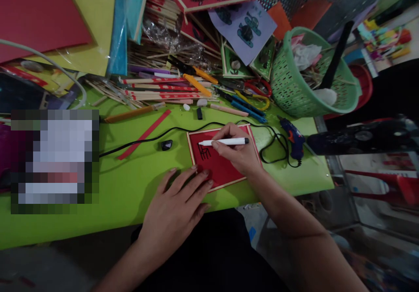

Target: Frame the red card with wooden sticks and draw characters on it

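Observation:
A red card (225, 172) edged with thin wooden sticks lies on the green table. My right hand (237, 150) grips a white marker pen (229, 142), its tip at the card's upper left beside some black strokes (204, 152). Flat and with fingers spread, my left hand (183, 198) rests over the card's lower left corner and the table next to it. Just left of the card sits a shiny black stone (166, 145). A black pen cap (199, 113) lies above the card.
A blue glue gun (293, 139) with a looping black cord lies right of the card. Behind it stands a green basket (284, 82) of scraps. Chopsticks (163, 87), scissors (258, 93) and framed cards (209, 4) crowd the back. A red strip (145, 134) lies left.

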The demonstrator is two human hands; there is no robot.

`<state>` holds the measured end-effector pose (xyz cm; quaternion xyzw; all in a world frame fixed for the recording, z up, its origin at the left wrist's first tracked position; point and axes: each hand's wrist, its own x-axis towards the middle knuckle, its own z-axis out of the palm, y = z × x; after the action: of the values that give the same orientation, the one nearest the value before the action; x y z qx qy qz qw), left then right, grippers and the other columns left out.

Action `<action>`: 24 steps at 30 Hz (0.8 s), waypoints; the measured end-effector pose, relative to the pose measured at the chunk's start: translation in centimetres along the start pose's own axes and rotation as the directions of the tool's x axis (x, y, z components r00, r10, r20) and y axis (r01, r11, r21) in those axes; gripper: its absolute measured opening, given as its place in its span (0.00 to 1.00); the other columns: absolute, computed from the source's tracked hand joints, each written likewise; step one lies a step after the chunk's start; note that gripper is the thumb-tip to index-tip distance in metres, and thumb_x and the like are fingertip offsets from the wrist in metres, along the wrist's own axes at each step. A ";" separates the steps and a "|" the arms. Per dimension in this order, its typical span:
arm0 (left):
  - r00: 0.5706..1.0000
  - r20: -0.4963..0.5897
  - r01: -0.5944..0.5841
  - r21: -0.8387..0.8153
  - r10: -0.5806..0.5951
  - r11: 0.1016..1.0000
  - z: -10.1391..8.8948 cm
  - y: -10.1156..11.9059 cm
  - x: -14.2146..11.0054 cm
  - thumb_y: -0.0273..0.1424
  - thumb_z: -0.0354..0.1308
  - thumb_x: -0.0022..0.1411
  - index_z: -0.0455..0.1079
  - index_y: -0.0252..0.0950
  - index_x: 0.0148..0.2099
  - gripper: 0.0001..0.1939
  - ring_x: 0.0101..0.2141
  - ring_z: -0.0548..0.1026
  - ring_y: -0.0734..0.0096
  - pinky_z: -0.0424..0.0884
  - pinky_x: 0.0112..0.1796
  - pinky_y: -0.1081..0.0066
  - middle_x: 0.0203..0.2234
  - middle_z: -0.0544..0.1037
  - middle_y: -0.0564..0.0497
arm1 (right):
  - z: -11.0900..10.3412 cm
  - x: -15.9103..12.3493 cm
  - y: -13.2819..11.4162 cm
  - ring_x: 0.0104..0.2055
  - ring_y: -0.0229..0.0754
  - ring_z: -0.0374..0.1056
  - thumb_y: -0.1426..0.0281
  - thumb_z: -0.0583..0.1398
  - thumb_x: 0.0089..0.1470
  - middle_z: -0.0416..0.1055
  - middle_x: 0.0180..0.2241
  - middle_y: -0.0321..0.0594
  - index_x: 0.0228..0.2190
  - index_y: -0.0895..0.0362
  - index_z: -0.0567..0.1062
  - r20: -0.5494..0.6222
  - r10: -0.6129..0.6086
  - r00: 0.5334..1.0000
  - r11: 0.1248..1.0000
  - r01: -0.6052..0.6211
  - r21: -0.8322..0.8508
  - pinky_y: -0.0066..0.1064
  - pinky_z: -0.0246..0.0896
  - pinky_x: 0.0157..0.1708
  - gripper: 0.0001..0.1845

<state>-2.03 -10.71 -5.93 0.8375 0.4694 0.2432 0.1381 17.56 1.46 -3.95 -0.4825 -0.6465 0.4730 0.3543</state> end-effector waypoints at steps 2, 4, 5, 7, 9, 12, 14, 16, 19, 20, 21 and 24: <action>1.000 0.005 -0.006 -0.004 0.007 1.000 0.0 0.0 0.0 0.34 0.56 0.72 0.72 0.44 0.61 0.18 0.60 0.71 0.58 0.62 0.62 0.52 0.61 0.75 0.54 | 0.0 0.0 0.0 0.26 0.34 0.59 0.66 0.66 0.55 0.69 0.27 0.31 0.31 0.53 0.72 -0.002 0.006 1.000 1.000 -0.006 -0.005 0.30 0.50 0.25 0.07; 1.000 0.009 -0.007 -0.004 0.007 1.000 0.0 0.0 0.0 0.35 0.56 0.71 0.72 0.44 0.61 0.18 0.61 0.71 0.58 0.62 0.62 0.52 0.61 0.75 0.54 | 0.1 0.0 0.0 0.26 0.34 0.59 0.66 0.66 0.55 0.69 0.26 0.31 0.30 0.53 0.72 -0.005 0.009 1.000 1.000 -0.009 -0.001 0.30 0.51 0.25 0.08; 1.000 0.012 -0.003 -0.004 0.004 1.000 0.1 0.0 0.0 0.35 0.56 0.71 0.72 0.44 0.61 0.18 0.61 0.71 0.58 0.62 0.62 0.51 0.61 0.75 0.54 | 0.1 0.0 0.0 0.26 0.34 0.58 0.65 0.66 0.55 0.68 0.26 0.31 0.30 0.53 0.72 -0.007 0.009 1.000 1.000 -0.009 0.003 0.30 0.51 0.24 0.08; 1.000 0.013 0.001 -0.005 -0.001 1.000 0.1 0.0 0.0 0.34 0.56 0.72 0.72 0.44 0.61 0.18 0.61 0.71 0.58 0.61 0.63 0.51 0.61 0.75 0.55 | 0.2 0.1 -0.1 0.26 0.34 0.58 0.66 0.66 0.55 0.68 0.25 0.31 0.30 0.54 0.72 -0.010 0.005 1.000 1.000 -0.005 0.011 0.29 0.50 0.24 0.08; 1.000 0.013 0.005 -0.010 -0.005 1.000 0.1 0.0 -0.1 0.34 0.56 0.71 0.72 0.44 0.61 0.18 0.61 0.71 0.58 0.61 0.63 0.51 0.61 0.75 0.54 | 0.2 0.1 -0.2 0.25 0.34 0.58 0.66 0.66 0.55 0.67 0.25 0.31 0.30 0.54 0.72 -0.015 -0.003 1.000 1.000 0.003 0.013 0.29 0.50 0.24 0.08; 1.000 0.016 0.011 -0.009 -0.011 1.000 0.1 0.0 -0.1 0.34 0.55 0.72 0.72 0.44 0.61 0.18 0.61 0.71 0.58 0.61 0.63 0.51 0.61 0.75 0.54 | 0.1 0.1 -0.1 0.25 0.34 0.58 0.66 0.66 0.55 0.67 0.25 0.30 0.30 0.54 0.72 -0.024 -0.005 1.000 1.000 0.005 0.002 0.29 0.50 0.24 0.08; 1.000 0.015 0.008 -0.004 -0.008 1.000 0.1 0.0 -0.1 0.34 0.54 0.72 0.72 0.44 0.61 0.18 0.61 0.70 0.58 0.60 0.63 0.52 0.62 0.74 0.56 | 0.1 0.1 0.0 0.25 0.34 0.58 0.66 0.66 0.56 0.68 0.25 0.30 0.30 0.54 0.73 -0.025 -0.003 1.000 1.000 0.003 -0.012 0.29 0.50 0.24 0.08; 1.000 0.010 0.003 -0.002 -0.003 1.000 0.1 0.0 0.0 0.35 0.54 0.73 0.72 0.44 0.61 0.18 0.61 0.70 0.58 0.60 0.63 0.52 0.62 0.74 0.57 | 0.0 0.1 0.1 0.25 0.34 0.59 0.66 0.66 0.56 0.68 0.25 0.31 0.31 0.54 0.73 -0.025 -0.002 1.000 1.000 0.001 -0.019 0.29 0.50 0.24 0.07; 1.000 -0.001 0.005 -0.001 -0.005 1.000 0.1 0.1 0.0 0.34 0.54 0.72 0.72 0.44 0.61 0.17 0.61 0.71 0.59 0.60 0.62 0.52 0.61 0.75 0.56 | 0.0 0.1 0.2 0.26 0.34 0.59 0.66 0.65 0.56 0.69 0.25 0.31 0.30 0.54 0.73 -0.032 0.000 0.999 1.000 -0.001 -0.016 0.29 0.50 0.24 0.07; 1.000 -0.001 0.006 -0.002 -0.006 1.000 0.1 0.1 0.0 0.34 0.55 0.72 0.72 0.44 0.61 0.17 0.61 0.71 0.59 0.61 0.62 0.52 0.61 0.75 0.55 | 0.0 0.1 0.1 0.26 0.34 0.59 0.66 0.65 0.56 0.69 0.25 0.31 0.30 0.54 0.73 -0.035 0.000 0.999 1.000 -0.001 -0.014 0.29 0.50 0.24 0.07; 1.000 0.002 0.005 -0.003 -0.005 1.000 0.1 0.1 0.0 0.34 0.55 0.72 0.72 0.44 0.61 0.18 0.61 0.71 0.59 0.61 0.62 0.52 0.61 0.75 0.55 | 0.0 0.1 0.1 0.25 0.34 0.59 0.66 0.65 0.55 0.68 0.25 0.31 0.30 0.54 0.73 -0.036 -0.001 0.999 1.000 0.000 -0.011 0.29 0.50 0.24 0.07; 1.000 0.014 0.009 -0.005 -0.009 1.000 0.1 0.1 -0.1 0.35 0.56 0.72 0.71 0.44 0.62 0.18 0.61 0.71 0.59 0.61 0.63 0.51 0.61 0.75 0.55 | 0.0 0.1 0.0 0.25 0.34 0.59 0.67 0.65 0.55 0.68 0.25 0.31 0.30 0.54 0.73 -0.042 -0.001 0.999 1.000 0.001 -0.011 0.30 0.50 0.24 0.06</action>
<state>-1.97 -10.80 -5.97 0.8367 0.4715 0.2379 0.1449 17.55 1.61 -3.91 -0.4939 -0.6417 0.4591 0.3653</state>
